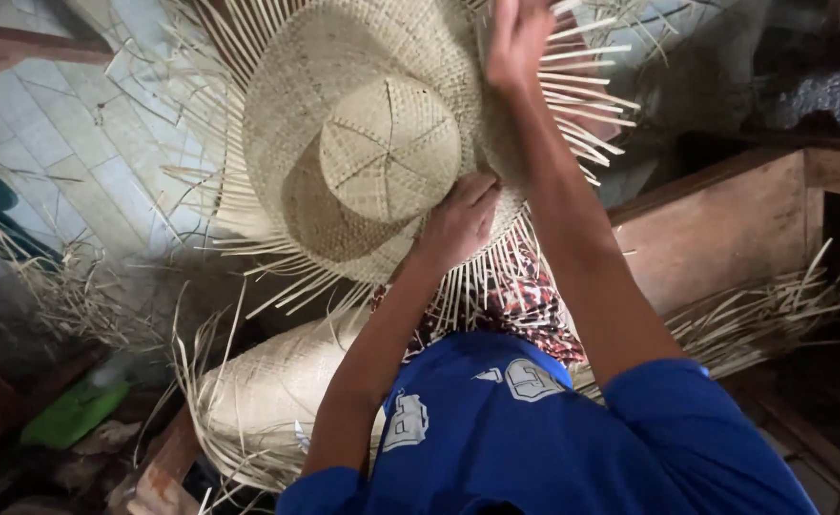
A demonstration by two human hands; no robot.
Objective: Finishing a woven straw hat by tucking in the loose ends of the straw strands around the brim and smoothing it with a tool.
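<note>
Nearest the camera: blue shirt [525,439] with pale printed patches, short sleeves, both bare arms reaching up and away. Just beyond the chest, a patch of red-patterned cloth [534,300] shows between the arms.

Lower left, beside the left arm, a stack of woven hats [267,391] lies on its side with loose strands sticking out. A green object [72,412] sits on the dim floor further left, too blurred to tell what it is.

Left hand [460,221] rests on the near brim of the woven straw hat [344,124], fingers together and curled over the brim edge, gripping it just beside the crown. The hat is held up in front of the person, crown facing the camera, brim unfinished, with unwoven straw ends [582,91] fanning out all round.

Right hand [515,38] is further up at the far right side of the brim, fingers close together, pressed on the weave among the loose ends; fingertips are cut off by the frame edge, exact pinch cannot be told.

Right of the arms: a wooden box [725,224] with a bundle of loose straw [773,310] lying against it. Farthest back, upper left, pale floor tiles [67,143].
</note>
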